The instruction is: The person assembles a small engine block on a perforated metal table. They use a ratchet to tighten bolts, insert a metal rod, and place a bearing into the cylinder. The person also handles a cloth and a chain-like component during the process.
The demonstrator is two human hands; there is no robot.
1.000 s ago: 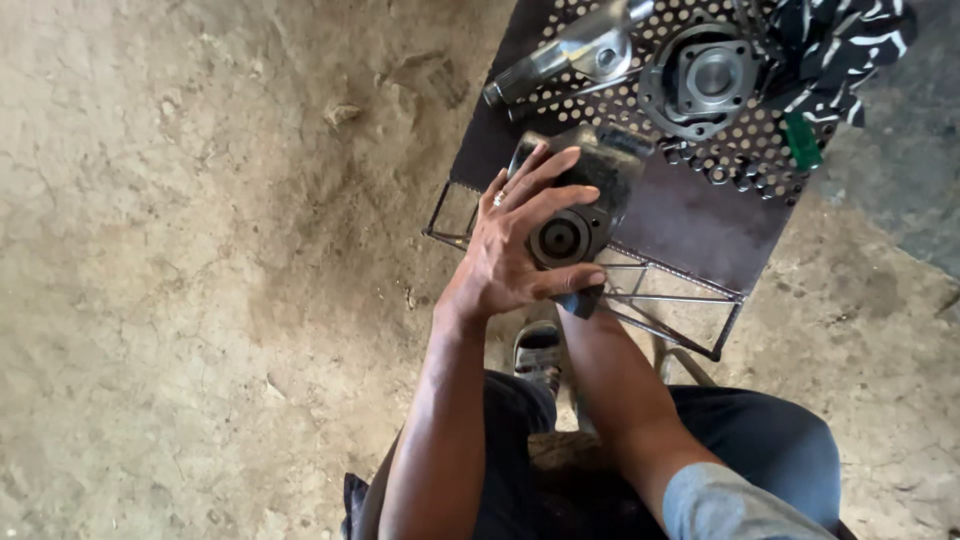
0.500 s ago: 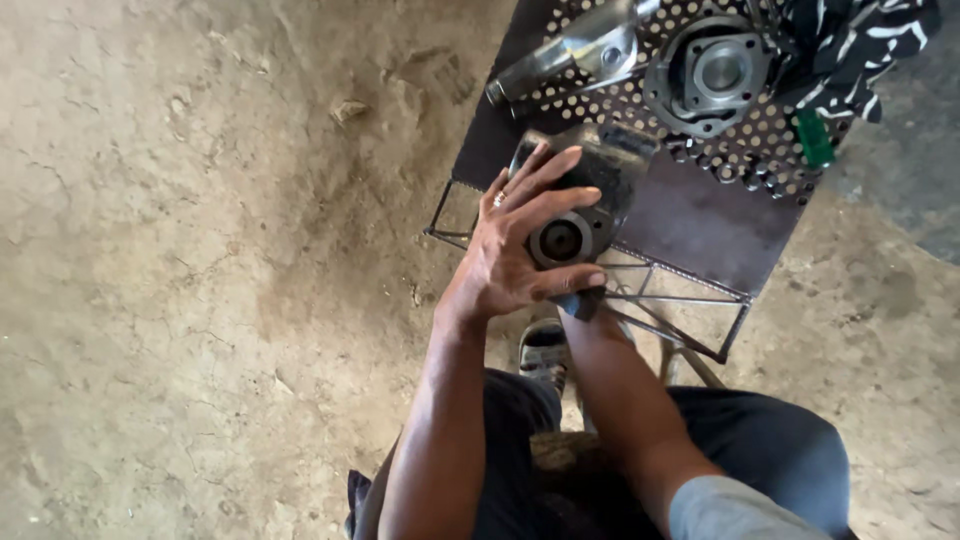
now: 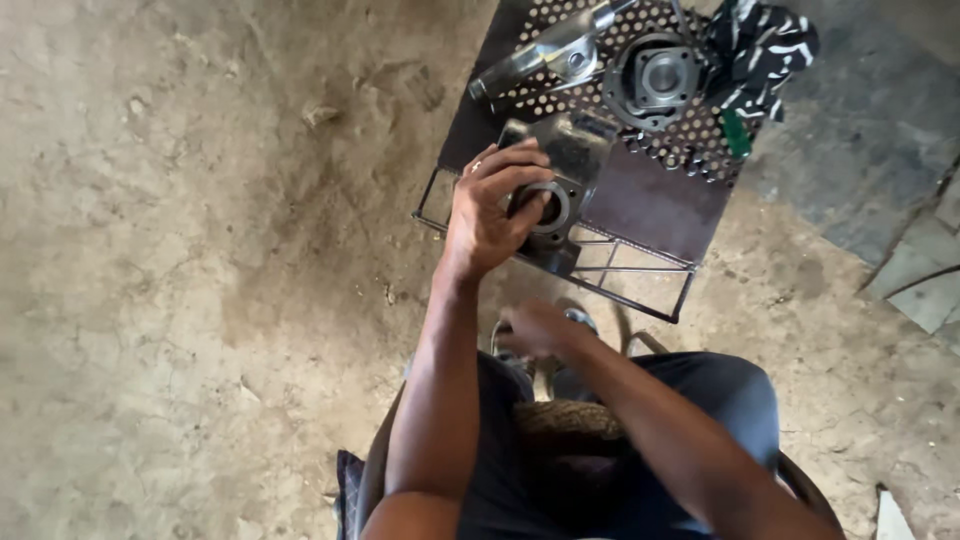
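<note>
My left hand (image 3: 492,212) grips a dark metal engine part (image 3: 560,190) with a round bore, holding it over the near edge of a low metal stand (image 3: 650,200). Its fingers curl over the bore's rim. My right hand (image 3: 535,328) hovers lower, close to my knees and above my shoe, fingers loosely curled; I cannot tell whether anything is in it.
On the stand's perforated top lie a finned cylinder (image 3: 655,80), a shiny metal tube piece (image 3: 545,55), a black-and-white patterned cloth (image 3: 765,45) and a small green item (image 3: 737,133). Bare dirt ground (image 3: 200,250) spreads to the left. A grey slab (image 3: 860,170) lies right.
My right hand has dropped away from under the engine part toward my knees. My left hand has closed more tightly over the part's bore.
</note>
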